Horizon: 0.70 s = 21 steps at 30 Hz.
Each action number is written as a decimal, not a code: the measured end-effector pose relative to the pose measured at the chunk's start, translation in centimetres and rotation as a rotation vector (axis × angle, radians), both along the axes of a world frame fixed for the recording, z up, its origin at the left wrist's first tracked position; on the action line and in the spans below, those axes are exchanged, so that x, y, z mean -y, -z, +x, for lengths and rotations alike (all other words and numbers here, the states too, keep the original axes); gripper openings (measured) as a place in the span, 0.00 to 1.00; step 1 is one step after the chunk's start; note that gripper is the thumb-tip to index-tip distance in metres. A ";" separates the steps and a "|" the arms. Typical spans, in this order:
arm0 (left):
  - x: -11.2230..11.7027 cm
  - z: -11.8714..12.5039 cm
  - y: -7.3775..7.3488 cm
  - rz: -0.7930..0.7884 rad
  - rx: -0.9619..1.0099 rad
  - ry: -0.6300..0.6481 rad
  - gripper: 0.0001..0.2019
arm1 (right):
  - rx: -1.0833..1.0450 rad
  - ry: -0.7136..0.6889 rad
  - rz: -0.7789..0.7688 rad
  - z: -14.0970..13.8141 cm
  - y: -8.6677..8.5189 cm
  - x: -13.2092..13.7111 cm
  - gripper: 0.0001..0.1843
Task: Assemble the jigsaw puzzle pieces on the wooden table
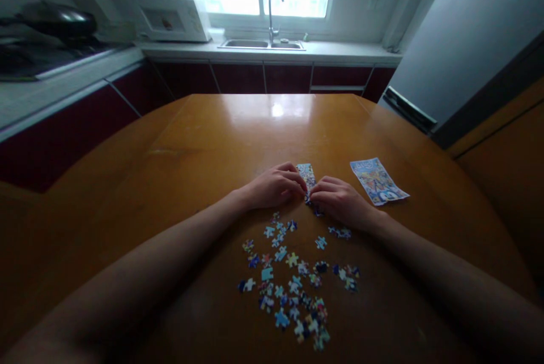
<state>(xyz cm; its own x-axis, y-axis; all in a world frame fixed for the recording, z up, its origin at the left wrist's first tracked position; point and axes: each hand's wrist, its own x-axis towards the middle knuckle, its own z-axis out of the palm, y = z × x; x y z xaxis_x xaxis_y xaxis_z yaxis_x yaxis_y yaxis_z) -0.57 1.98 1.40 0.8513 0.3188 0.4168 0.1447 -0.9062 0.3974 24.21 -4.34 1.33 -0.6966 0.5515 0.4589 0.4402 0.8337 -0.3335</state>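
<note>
A narrow strip of joined jigsaw puzzle pieces lies on the wooden table between my two hands. My left hand rests at its left side, fingers bent and fingertips touching the strip's edge. On the other side my right hand has its fingers pinched together at the strip's lower end; whatever is under the fingertips is mostly hidden. Many loose puzzle pieces are scattered nearer to me, some singly and some heaped. To the right of my right hand lies a creased picture sheet with a colourful printed scene.
The round-ended wooden table fills the middle. Beyond it are a counter with a sink and tap, and a white microwave. A pan sits on the stove at left. A grey fridge stands at right.
</note>
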 end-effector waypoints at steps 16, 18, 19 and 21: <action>1.9 1.6 -0.2 -0.537 0.253 -0.055 0.08 | -0.481 0.184 -0.123 -1.1 0.0 0.6 0.05; 2.3 2.0 0.1 -0.699 0.316 -0.035 0.10 | -0.491 0.168 -0.130 -1.2 0.0 0.6 0.05; 2.4 2.1 0.2 -0.761 0.341 -0.024 0.12 | -0.495 0.162 -0.138 -1.2 0.0 0.6 0.05; 2.5 2.3 0.3 -0.847 0.370 -0.017 0.15 | -0.510 0.151 -0.157 -1.4 0.1 0.7 0.05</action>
<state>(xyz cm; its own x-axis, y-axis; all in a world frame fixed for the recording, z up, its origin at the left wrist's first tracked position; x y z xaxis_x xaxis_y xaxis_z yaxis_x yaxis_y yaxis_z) 1.74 -0.50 1.14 0.7025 0.6527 0.2837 -0.1133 -0.2909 0.9500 22.85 -5.00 1.27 -0.3154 0.7172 0.6214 0.3017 0.6966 -0.6509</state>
